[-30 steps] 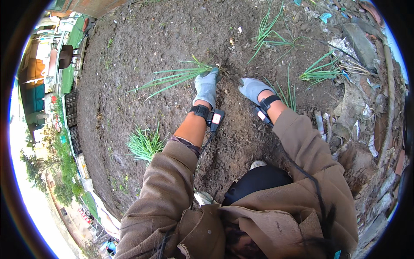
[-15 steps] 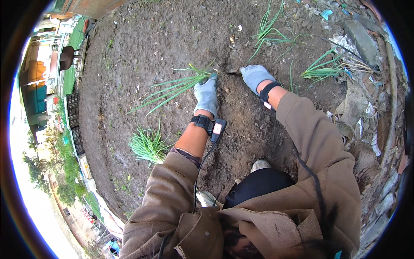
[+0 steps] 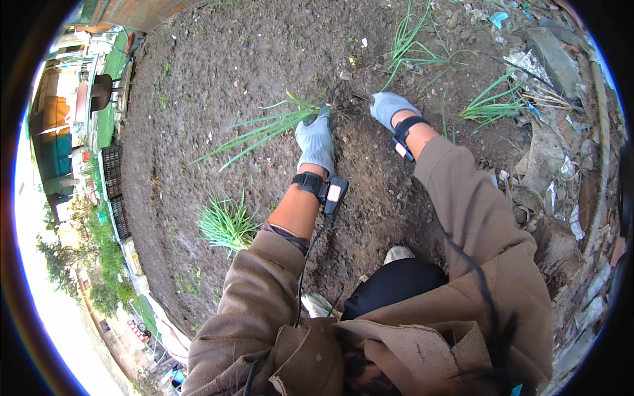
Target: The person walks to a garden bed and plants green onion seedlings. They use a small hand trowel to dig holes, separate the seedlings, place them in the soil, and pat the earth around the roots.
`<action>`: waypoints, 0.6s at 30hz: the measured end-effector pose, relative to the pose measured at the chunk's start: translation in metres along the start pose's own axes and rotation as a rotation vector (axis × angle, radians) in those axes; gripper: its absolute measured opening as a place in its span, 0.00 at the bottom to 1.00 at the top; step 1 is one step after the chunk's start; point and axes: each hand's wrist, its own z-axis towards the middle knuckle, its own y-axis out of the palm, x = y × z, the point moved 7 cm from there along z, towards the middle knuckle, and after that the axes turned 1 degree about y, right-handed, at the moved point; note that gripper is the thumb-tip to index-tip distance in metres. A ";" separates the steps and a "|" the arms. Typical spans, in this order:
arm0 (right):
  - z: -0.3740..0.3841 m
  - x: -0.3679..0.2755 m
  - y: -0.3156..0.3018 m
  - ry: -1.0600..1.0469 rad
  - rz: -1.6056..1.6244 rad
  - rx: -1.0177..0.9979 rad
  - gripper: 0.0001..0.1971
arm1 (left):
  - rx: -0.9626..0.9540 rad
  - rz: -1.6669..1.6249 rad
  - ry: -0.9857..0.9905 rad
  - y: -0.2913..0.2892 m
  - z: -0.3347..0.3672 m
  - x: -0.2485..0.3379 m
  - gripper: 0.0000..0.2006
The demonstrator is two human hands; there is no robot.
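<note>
My left hand point(image 3: 316, 140), in a grey work glove, is closed round a bunch of green onion plants point(image 3: 274, 127). Their long leaves trail to the left, and pale roots poke out on the right side of the fist. My right hand point(image 3: 392, 109), gloved the same way, is closed low over the soil to the right. A thin, flat, dark blade-like tool point(image 3: 359, 97) juts from its left side; its handle is hidden in the fist. Loose, dug-up soil point(image 3: 356, 142) lies between and below both hands.
Another green onion bunch point(image 3: 226, 223) lies left of my left forearm. Onion plants point(image 3: 408, 51) stand at the far right, with another clump point(image 3: 492, 105) beside rubble and litter point(image 3: 561, 165). My shoe point(image 3: 398, 253) rests on the soil. Dark crates point(image 3: 112, 175) line the left edge.
My right hand has shifted slightly up and toward me, and the tool shows less, as a thin edge. The left hand and its onions have moved slightly left.
</note>
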 end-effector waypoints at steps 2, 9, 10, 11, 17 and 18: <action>0.007 0.003 0.014 0.029 0.061 -0.066 0.22 | -0.018 -0.032 -0.002 -0.003 -0.005 0.001 0.09; -0.013 -0.008 0.011 -0.257 -0.117 -0.284 0.23 | -0.032 -0.051 0.010 -0.020 -0.008 0.017 0.08; -0.025 -0.007 0.012 -0.241 -0.122 -0.328 0.23 | -0.032 -0.050 0.027 -0.021 -0.008 0.018 0.08; -0.037 -0.011 0.009 -0.293 -0.110 -0.309 0.24 | -0.026 -0.058 0.032 -0.024 -0.009 0.019 0.08; -0.105 -0.030 0.009 -0.396 -0.272 -0.357 0.22 | -0.041 -0.059 0.030 -0.036 -0.015 0.020 0.09; -0.109 -0.032 0.009 -0.440 -0.268 -0.386 0.22 | -0.049 -0.059 0.035 -0.038 -0.015 0.021 0.09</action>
